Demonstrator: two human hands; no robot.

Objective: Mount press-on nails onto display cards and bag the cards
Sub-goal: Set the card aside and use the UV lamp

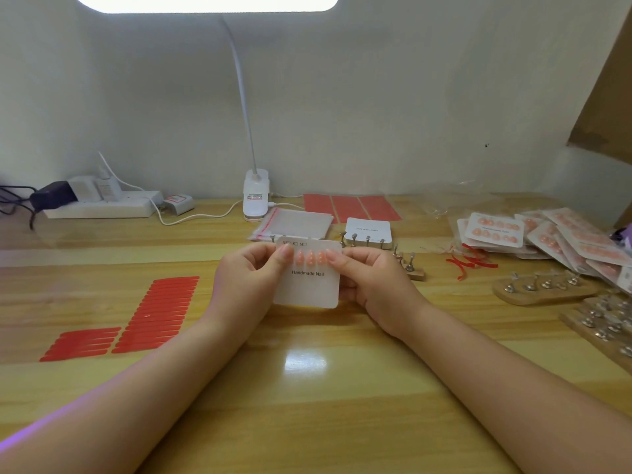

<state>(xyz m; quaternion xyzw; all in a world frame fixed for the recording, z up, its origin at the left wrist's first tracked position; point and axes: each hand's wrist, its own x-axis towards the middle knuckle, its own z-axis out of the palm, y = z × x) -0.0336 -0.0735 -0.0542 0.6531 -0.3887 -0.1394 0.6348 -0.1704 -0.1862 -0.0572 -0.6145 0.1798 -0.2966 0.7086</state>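
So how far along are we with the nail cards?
Done: a pile of bagged cards lies far right. In hand: both the left hand and right hand hold a card with only its top row of nails. Left: its lower row, bagging, and the blank cards.

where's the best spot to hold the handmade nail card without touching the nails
Hold the card by its two side edges, coming in from left and right as the left hand and right hand do. The pink nails fill only the top row; below the print the card is bare, so a grip there is safe.
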